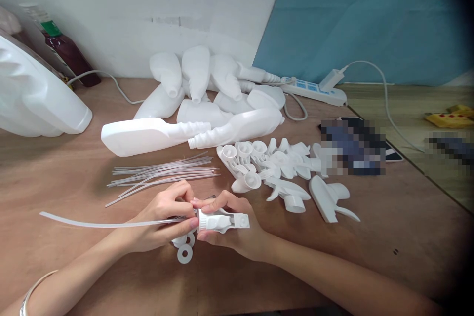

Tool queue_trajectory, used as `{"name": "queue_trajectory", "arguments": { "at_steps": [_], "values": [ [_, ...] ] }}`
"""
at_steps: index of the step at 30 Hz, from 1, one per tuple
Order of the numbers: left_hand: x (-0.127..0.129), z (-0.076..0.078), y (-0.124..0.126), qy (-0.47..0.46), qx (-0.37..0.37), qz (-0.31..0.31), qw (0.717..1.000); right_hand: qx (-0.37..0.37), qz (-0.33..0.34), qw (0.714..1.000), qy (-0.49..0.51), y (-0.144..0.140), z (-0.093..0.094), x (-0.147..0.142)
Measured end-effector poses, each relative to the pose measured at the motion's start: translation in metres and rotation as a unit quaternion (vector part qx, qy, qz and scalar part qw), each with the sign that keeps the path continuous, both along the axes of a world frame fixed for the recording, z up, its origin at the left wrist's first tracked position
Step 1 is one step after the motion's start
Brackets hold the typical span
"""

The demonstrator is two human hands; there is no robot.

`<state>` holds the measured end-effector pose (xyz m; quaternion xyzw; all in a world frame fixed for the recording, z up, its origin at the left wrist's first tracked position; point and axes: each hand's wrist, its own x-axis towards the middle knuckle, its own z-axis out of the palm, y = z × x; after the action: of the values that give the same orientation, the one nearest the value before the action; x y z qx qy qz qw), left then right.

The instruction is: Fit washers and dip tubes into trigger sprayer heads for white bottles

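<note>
My right hand [237,229] is wrapped round a white trigger spray head [218,220], its collar facing left. In my left hand [168,212], thumb and fingers pinch a long clear plastic dip tube [107,224] right at that collar; the tube's free end curves out to the left. How deep the tube sits in the spray head is hidden by my fingertips. Just below my left fingers lie a few flat white washers [184,254], partly covered by the hand. More thin tubes [166,172] lie in a loose bundle beyond my left hand.
Several white spray heads [285,160] are heaped right of centre. Empty white bottles [155,134] pile up behind, against the wall. A power strip [314,91] with a cable and a blurred phone [355,145] sit at right; a large white jug [40,94] and dark bottle [70,54] at left.
</note>
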<state>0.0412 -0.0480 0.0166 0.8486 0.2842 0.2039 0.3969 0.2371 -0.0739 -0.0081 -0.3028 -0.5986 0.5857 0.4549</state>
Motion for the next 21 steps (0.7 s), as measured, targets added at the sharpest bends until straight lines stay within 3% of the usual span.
{"name": "queue_trajectory", "arguments": {
  "at_steps": [5,14,21],
  "values": [
    [0.0006,0.0023,-0.0015,0.001,-0.022,-0.002,1.000,-0.001,0.009,1.000,-0.012,0.0009,0.0000,-0.0004],
    [0.0011,0.0063,0.0002,0.000,-0.101,-0.034,0.994,-0.110,0.036,0.993,-0.013,0.0041,0.0013,0.0005],
    [0.0014,0.0045,0.0008,-0.017,-0.123,-0.032,0.992,-0.138,0.035,0.990,0.013,0.0068,0.0071,-0.0019]
  ]
}}
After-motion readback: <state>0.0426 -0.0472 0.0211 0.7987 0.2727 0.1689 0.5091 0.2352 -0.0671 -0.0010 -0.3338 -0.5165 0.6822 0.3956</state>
